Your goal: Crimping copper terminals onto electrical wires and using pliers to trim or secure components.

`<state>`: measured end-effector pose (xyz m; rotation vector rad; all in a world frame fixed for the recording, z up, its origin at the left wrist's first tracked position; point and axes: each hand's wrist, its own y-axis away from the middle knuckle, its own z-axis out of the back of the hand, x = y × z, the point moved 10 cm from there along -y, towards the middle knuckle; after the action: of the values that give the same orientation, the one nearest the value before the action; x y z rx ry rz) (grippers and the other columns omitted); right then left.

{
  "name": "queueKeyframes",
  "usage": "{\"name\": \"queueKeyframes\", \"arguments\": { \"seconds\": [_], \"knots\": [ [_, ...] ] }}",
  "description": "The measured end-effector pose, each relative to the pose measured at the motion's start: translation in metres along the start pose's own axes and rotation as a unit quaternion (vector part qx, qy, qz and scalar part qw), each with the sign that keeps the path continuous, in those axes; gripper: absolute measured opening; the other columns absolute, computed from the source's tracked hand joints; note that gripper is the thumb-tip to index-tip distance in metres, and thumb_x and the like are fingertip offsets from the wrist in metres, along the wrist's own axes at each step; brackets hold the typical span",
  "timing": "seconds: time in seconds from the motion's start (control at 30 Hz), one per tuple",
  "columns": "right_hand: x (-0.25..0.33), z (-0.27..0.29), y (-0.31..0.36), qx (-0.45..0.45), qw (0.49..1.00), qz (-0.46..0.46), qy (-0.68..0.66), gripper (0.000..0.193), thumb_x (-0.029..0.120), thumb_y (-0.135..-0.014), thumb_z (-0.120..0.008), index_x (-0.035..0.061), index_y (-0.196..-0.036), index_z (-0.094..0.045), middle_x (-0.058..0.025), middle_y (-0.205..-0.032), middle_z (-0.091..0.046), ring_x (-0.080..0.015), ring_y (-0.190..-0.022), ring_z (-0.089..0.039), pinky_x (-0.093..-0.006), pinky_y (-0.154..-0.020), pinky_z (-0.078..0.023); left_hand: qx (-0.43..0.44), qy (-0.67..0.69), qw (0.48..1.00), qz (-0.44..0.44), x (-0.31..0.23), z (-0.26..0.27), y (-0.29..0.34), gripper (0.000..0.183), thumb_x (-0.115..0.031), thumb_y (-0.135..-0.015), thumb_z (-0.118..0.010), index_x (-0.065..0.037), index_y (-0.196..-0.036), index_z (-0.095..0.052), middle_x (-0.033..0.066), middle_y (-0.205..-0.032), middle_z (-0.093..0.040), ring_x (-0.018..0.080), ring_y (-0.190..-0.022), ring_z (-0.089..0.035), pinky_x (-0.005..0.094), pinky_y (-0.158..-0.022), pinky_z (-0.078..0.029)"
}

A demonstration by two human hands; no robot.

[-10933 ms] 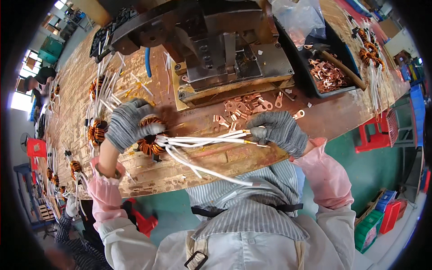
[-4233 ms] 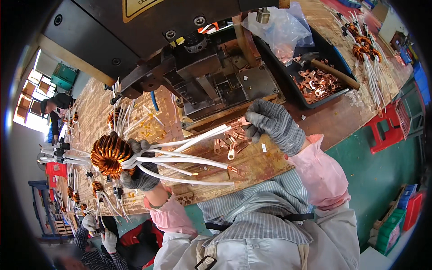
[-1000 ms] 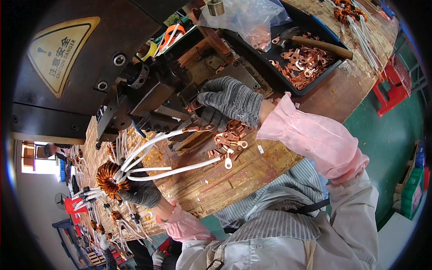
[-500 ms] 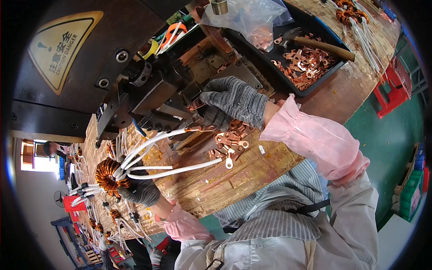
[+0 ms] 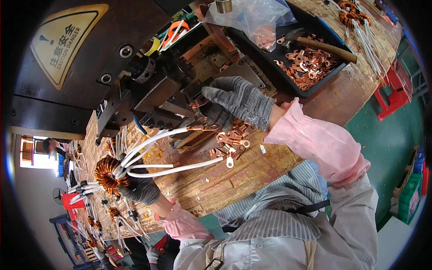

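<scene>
My left hand (image 5: 139, 189), in a grey glove, grips a copper-wound ring coil (image 5: 108, 174) with several long white sleeved leads (image 5: 171, 170) fanning to the right. My right hand (image 5: 236, 101), also gloved, pinches the tip of one lead fitted with a copper lug (image 5: 204, 128) and holds it at the jaws of the dark press machine (image 5: 153, 90). A small heap of loose copper lugs (image 5: 231, 143) lies on the worn wooden bench (image 5: 252, 171) just under my right hand.
A black tray (image 5: 315, 54) of copper lugs with a hammer (image 5: 319, 42) sits at the back right, beside a clear plastic bag (image 5: 252, 18). More coils with white leads (image 5: 360, 22) lie far right and along the left bench. Red stools (image 5: 391, 85) stand on the green floor.
My right hand has stayed at the press jaws with the lead tip. The coil in my left hand has held about the same place; the view has barely shifted.
</scene>
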<state>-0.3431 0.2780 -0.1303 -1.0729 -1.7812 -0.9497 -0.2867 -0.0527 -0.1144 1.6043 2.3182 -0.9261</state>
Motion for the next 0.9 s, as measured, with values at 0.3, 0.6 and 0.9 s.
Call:
{"name": "queueKeyframes", "arguments": {
  "seconds": [0.3,0.6,0.9],
  "knots": [
    [-0.001,0.007,0.009,-0.012,0.997,0.069,0.031,0.029,0.026,-0.090,-0.049,-0.0018,-0.099,-0.050,-0.0137,-0.071,-0.063,-0.0179,-0.056,-0.061,-0.0269,-0.047,-0.051,0.030,-0.005,1.000,-0.009,0.005,-0.017,-0.001,0.063,-0.021,-0.069,-0.072,0.003,-0.121,-0.045,0.0183,-0.118,-0.052,0.0322,-0.111,-0.049,0.0471,-0.102,-0.033],
    [-0.001,0.002,0.020,-0.011,0.995,0.082,-0.061,0.026,0.025,-0.089,-0.052,-0.0001,-0.096,-0.050,-0.0136,-0.072,-0.063,-0.0172,-0.056,-0.061,-0.0264,-0.048,-0.052,0.014,-0.037,0.998,-0.041,-0.005,0.001,-0.001,0.061,-0.026,-0.072,-0.070,0.002,-0.120,-0.045,0.0183,-0.121,-0.050,0.0327,-0.117,-0.043,0.0494,-0.106,-0.024],
    [-0.014,-0.007,0.055,-0.002,0.994,0.027,-0.103,0.024,0.026,-0.087,-0.056,0.0031,-0.093,-0.054,-0.0135,-0.075,-0.064,-0.0188,-0.060,-0.064,-0.0273,-0.050,-0.053,0.100,0.026,0.994,-0.034,0.000,-0.024,0.015,0.067,-0.042,-0.075,-0.064,-0.001,-0.124,-0.044,0.0208,-0.125,-0.046,0.0331,-0.116,-0.043,0.0491,-0.104,-0.028]
  ]
}}
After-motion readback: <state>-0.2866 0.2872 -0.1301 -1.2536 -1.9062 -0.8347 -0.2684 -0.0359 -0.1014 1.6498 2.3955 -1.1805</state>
